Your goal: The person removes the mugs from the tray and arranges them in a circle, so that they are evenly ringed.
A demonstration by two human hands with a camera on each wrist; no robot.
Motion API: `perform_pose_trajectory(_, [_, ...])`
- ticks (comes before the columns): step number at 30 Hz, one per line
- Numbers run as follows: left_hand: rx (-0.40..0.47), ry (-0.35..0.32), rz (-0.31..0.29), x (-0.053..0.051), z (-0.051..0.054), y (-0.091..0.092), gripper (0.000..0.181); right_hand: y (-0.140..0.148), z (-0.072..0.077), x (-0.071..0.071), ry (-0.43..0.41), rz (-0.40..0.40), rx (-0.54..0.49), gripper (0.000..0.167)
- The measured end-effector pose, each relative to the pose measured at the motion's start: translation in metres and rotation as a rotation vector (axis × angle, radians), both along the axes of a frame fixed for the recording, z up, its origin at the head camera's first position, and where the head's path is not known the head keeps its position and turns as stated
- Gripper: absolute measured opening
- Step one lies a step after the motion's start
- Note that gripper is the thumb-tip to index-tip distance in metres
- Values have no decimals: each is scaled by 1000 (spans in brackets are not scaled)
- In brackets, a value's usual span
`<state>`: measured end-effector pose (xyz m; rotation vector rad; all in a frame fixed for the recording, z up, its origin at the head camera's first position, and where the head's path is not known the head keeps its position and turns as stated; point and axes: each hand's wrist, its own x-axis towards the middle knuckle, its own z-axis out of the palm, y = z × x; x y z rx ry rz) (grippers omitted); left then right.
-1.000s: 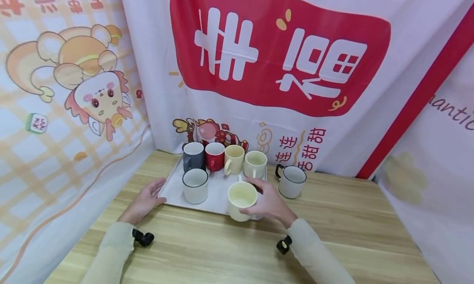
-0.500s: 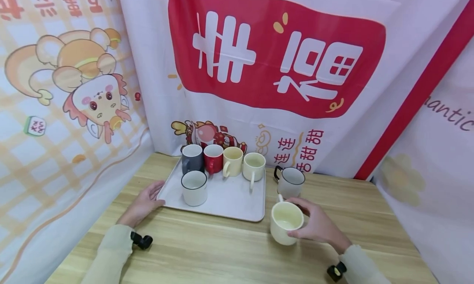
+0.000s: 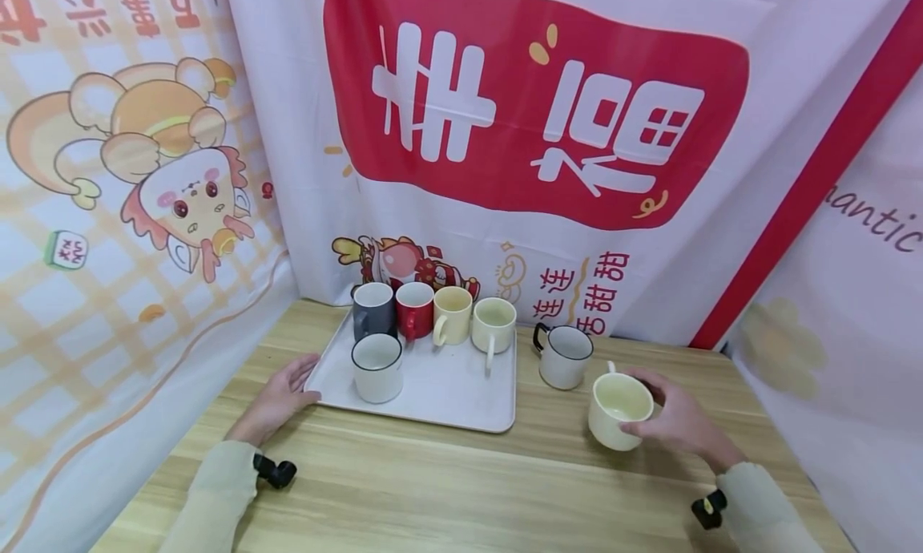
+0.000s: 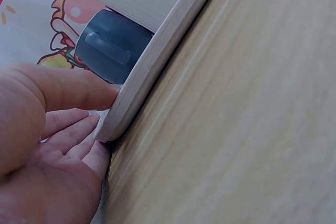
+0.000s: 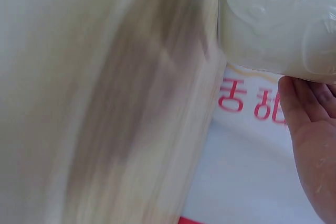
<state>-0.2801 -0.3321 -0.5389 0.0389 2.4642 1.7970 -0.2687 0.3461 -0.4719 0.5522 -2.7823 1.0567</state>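
My right hand (image 3: 678,417) grips a cream mug (image 3: 613,433) to the right of the tray, with the mug's handle pointing away from me. Raised patterning shows on this mug's side in the right wrist view, where its rim is out of frame. A shadow lies on the wood near it; whether its base touches is hard to tell. At the near left corner of the white tray (image 3: 450,401), my left hand (image 3: 277,401) holds the edge between thumb and fingers. A white mug with a dark rim (image 3: 378,373) stands on the tray near that hand.
Along the tray's back stand a dark grey mug (image 3: 374,316), a red mug (image 3: 414,320), a yellow mug (image 3: 453,328) and a pale cream mug (image 3: 493,337). Right of the tray is a white mug with a black handle (image 3: 565,369). A printed curtain (image 3: 634,284) hangs behind the table.
The right hand has carried the cream mug from over the tray's front right corner rightward, past the black-handled mug. The left hand has stayed at the tray's corner.
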Motion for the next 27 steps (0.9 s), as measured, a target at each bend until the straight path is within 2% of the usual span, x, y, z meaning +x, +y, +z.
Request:
perform_pose_trajectory(6, [8,-2,-1,-2,0,-1,87,15,3,-26,-27,-31,-9,82])
perform_pose_trajectory(13, [18,14,-15,-2,-1,-1,86,24,-8,-56,-78,-70,-62,78])
perform_pose_trajectory(21, [43,30,-24,-1,-1,1,86,20,-17,-76,-102,-78,-131,74])
perform_pose_trajectory(27, [49,26,-17,2,-1,0,85,14,-20,-86,-121,-97,-124,74])
